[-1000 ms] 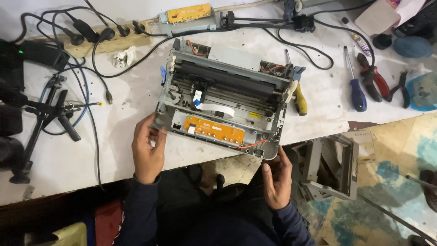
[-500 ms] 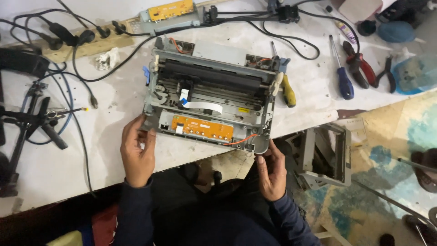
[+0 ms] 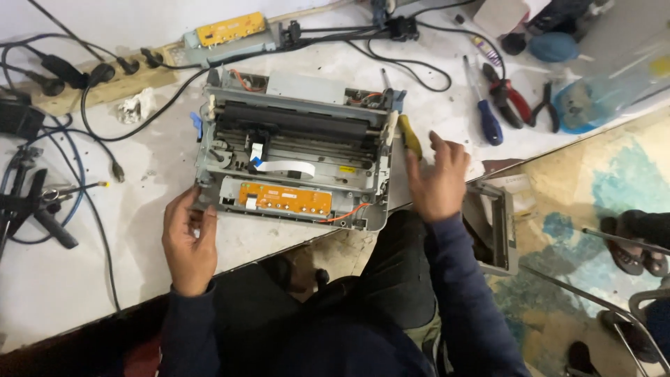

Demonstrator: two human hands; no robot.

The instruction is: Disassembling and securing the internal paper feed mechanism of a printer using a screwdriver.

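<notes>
I'm gripping the opened printer's [image 3: 296, 157] corner with my left hand [image 3: 188, 237] while my open right hand [image 3: 440, 178] is reaching for the yellow-handled screwdriver [image 3: 410, 136], risking tipping the overhanging chassis off the table [image 3: 91, 279].

On the white worktop [image 3: 63, 293], a blue-handled screwdriver [image 3: 486, 120] lies at two o'clock, red-handled pliers [image 3: 509, 94] just beside it, black pliers [image 3: 544, 106] further right. A wooden power strip [image 3: 105, 84] with black plugs sits at eleven o'clock, crumpled tissue [image 3: 138, 106] beneath it.
</notes>
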